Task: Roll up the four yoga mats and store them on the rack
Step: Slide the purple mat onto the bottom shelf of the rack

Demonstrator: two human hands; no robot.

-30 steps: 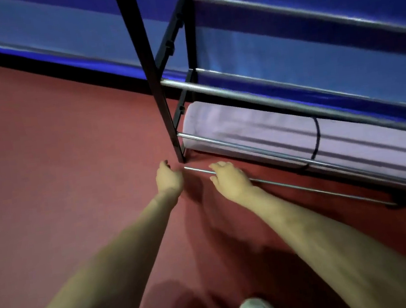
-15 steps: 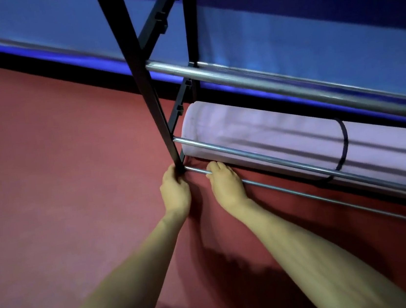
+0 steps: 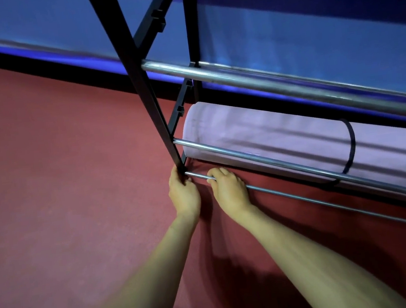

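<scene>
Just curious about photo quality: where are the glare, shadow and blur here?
Head view: glare streaks run along the chrome bars of the rack; both forearms cast a dark shadow on the red floor; the forearms near the bottom edge look soft, while the left hand, right hand and lilac mat look sharper.

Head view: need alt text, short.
The left hand grips the foot of the black rack upright, and the right hand curls over the lowest rail beside it. Behind them, a rolled lilac yoga mat with a black strap lies in the rack, above red floor.
</scene>
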